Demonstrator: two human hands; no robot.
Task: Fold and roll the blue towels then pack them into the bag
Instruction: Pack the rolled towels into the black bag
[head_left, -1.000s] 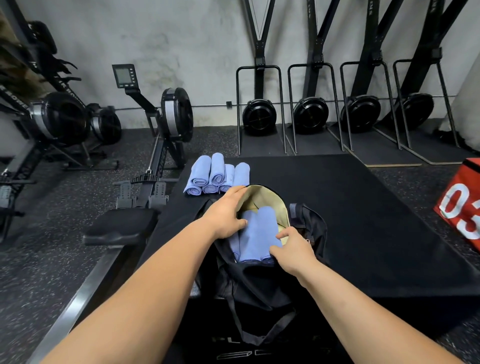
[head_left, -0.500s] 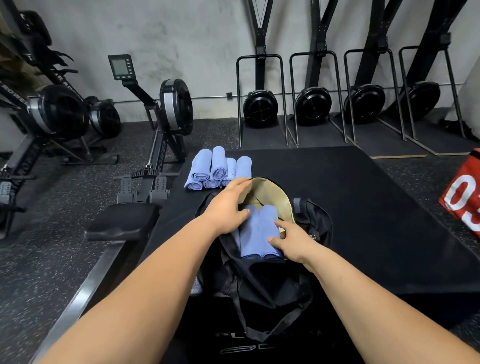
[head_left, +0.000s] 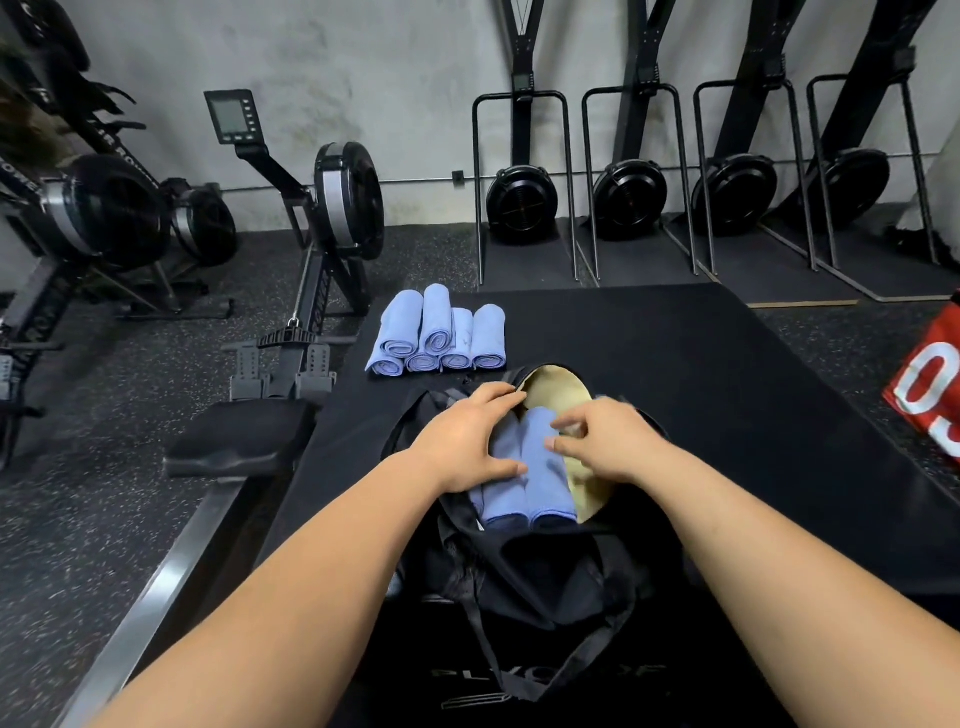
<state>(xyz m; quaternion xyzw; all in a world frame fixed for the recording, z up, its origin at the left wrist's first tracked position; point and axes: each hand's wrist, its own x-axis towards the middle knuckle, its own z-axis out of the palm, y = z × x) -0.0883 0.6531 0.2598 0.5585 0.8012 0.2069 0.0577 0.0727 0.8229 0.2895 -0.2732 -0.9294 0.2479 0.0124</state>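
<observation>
Far out beyond the left hand (head_left: 467, 441), on the speckled floor (head_left: 78, 519), stand the rowing machines (head_left: 104, 218); nearer to that hand, and still on its outer side, stands another rower (head_left: 343, 208) with a small monitor raised on an arm, its black seat (head_left: 234, 441) just off the hand's wrist side. Ahead of the left hand's fingertips, a little to its outer side, the pile of rolled blue towels (head_left: 439, 332) lies on the black surface (head_left: 727, 389), the rolls side by side with two more on top, their coiled ends turned toward the person; the pile sits near the bag (head_left: 545, 571) but does not touch it. The left hand lies flat and open, palm down on the leftmost of the packed rolls (head_left: 524, 467), its fingers reaching to the rim of the bag's mouth and its thumb resting on the cloth. Those rolls lie lengthwise inside the open black bag, between the two hands, against the tan lining (head_left: 556, 387); a strap trails from the bag toward the person. The right hand (head_left: 602, 441) hovers over the lining with its fingers bent and its thumb and forefinger tips at the edge of the rightmost roll; it is slightly blurred, and whether it pinches the cloth cannot be told. Well out past the right hand a red box (head_left: 930, 384) with white numerals leans at the frame's edge; far ahead of both hands, upright machines (head_left: 628, 192) line the wall.
</observation>
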